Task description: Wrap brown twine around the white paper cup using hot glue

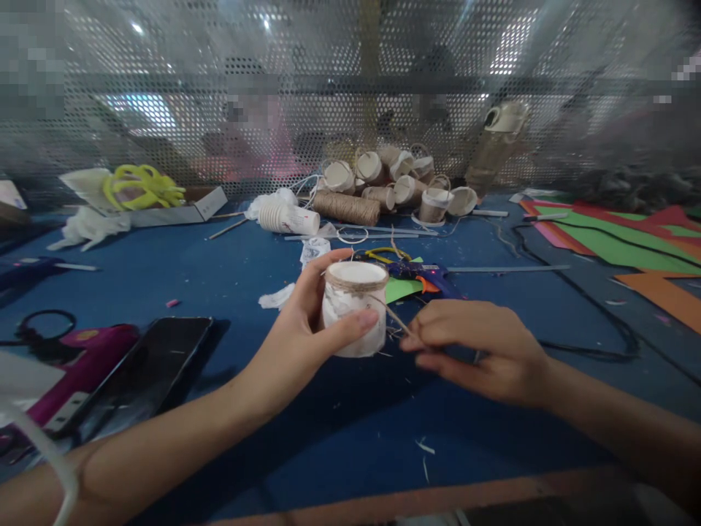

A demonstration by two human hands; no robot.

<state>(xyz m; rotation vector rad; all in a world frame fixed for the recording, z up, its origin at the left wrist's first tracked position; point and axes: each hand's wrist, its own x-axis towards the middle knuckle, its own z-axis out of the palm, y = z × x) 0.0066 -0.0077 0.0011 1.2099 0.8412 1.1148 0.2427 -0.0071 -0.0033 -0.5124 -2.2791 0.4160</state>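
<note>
White cup (348, 305) gripped in left hand (302, 320); right hand (482, 348), just beside, pinches twine (398, 319).

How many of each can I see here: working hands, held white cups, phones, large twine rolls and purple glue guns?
Left hand and right hand: 2
Held white cup: 1
Phone: 1
Large twine roll: 1
Purple glue gun: 1
Total: 6

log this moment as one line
left hand: gripping white cup | right hand: pinching twine | twine: wound below rim
</note>
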